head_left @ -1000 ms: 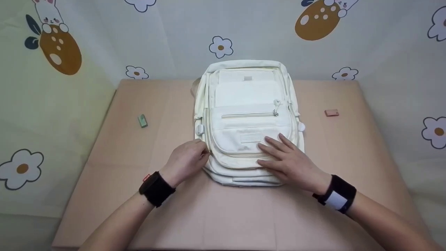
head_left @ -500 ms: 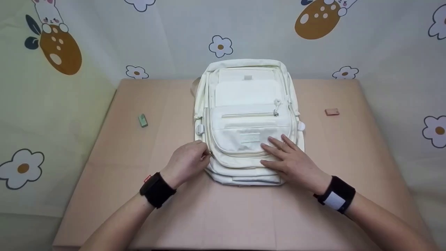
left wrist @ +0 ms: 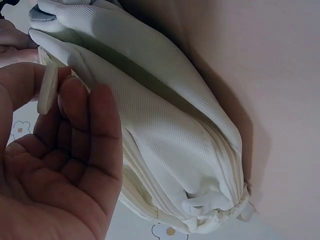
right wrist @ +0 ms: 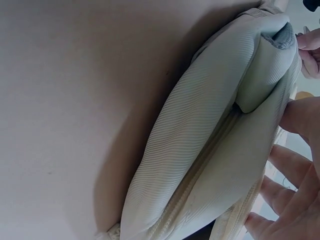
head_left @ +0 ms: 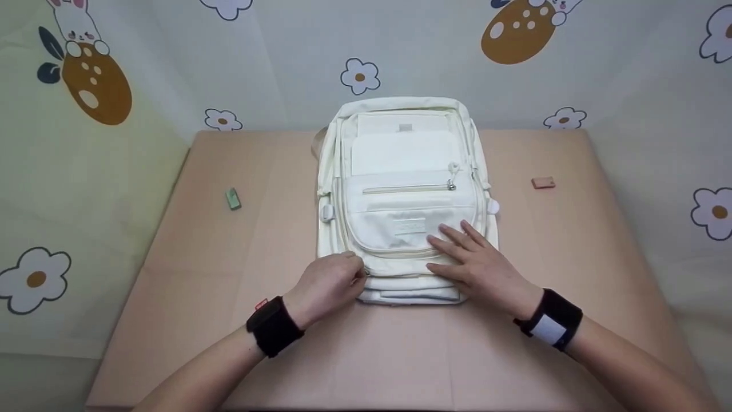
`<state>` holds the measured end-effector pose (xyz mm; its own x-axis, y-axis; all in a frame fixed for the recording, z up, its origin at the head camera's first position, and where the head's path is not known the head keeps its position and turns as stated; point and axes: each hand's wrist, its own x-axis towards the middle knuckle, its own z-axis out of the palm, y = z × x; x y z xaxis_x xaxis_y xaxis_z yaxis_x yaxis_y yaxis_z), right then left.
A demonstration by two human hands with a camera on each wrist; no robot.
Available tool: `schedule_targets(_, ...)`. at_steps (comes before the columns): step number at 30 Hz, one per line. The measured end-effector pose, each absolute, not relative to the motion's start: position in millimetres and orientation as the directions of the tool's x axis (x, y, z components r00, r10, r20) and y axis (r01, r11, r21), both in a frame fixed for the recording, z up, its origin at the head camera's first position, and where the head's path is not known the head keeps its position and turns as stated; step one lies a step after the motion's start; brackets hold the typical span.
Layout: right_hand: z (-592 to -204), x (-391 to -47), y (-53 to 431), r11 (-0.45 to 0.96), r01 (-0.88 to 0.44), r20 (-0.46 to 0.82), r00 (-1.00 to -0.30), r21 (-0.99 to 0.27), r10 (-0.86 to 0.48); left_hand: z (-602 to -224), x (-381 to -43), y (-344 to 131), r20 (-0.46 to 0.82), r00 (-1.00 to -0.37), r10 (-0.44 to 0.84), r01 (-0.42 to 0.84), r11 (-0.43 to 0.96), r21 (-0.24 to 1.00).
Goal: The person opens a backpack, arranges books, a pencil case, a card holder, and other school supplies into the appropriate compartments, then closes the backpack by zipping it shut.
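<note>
A cream-white backpack (head_left: 409,154) lies on the table, its front side up. At its lower left corner my left hand (head_left: 329,286) pinches a zipper pull (left wrist: 48,87), a flat cream tab that shows between thumb and finger in the left wrist view. My right hand (head_left: 480,266) rests with spread fingers on the lower right of the bag's front, beside a stitched label (head_left: 409,226). In the right wrist view, ribbed fabric folds (right wrist: 200,115) form the bag's lower end, with those fingers touching its upper edge.
On the pinkish table (head_left: 274,355), a small green block (head_left: 233,198) lies left of the bag. A small pink block (head_left: 543,182) lies to its right. Patterned cloth (head_left: 297,46) hangs behind and at both sides.
My left hand has moved right and toward me, round the bag's lower left corner, with the zipper pull. The right hand has stayed in nearly the same place.
</note>
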<state>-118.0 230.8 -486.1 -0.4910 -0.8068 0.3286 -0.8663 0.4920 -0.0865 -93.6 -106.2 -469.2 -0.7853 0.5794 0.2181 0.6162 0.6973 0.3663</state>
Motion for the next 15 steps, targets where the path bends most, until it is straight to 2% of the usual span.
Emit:
schedule_targets(7,-485,-117,236,0.476,-0.871,0.38,-0.483,-0.121,-0.788,-471,-94,-109,0.217,-0.787,0.577,0.612,0.687,0.392)
schedule_targets(15,-477,-114,251,0.487,-0.855,0.539,-0.5,-0.18,-0.678,-470,-93,-110,0.191,-0.798,0.571,0.595,0.699,0.396)
